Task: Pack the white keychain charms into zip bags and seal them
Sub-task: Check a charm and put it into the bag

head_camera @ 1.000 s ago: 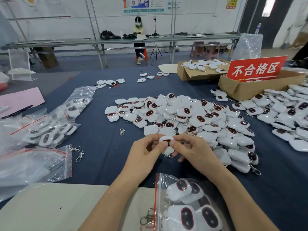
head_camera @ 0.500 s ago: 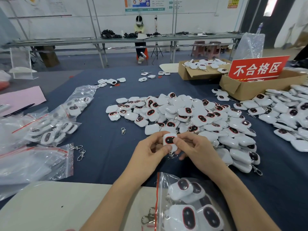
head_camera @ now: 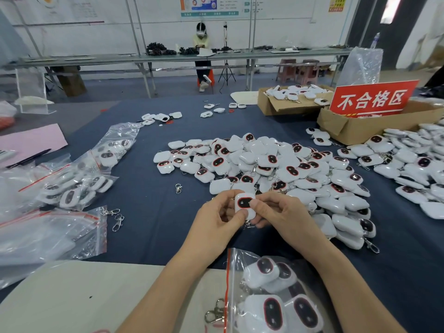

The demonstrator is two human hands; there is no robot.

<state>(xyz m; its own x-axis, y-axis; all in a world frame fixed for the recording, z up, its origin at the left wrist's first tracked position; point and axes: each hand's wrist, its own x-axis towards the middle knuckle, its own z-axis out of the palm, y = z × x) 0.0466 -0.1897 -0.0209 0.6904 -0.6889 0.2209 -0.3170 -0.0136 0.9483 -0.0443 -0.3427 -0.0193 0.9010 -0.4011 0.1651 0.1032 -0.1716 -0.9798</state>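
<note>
"Starting nearest: what's by the body?"
"Zip bag, lying flat with several white charms inside and a red zip strip down its left edge. Sealed or not, can't tell. A metal clip lies right at that edge"
"Hands?"
"Left hand and right hand both pinch one charm, thumbs on its face, dark oval up. It's held over the blue cloth, between the bag and the loose pile"
"Step?"
"Looks like a check on this charm before bagging. Next move, my guess: bring it to the near bag, find the mouth, slide it in with its ring tucked, then press the zip along its whole length"
"Further out?"
"Filled bags and flat empty bags on the left, cardboard box with a red sign far right"
</note>
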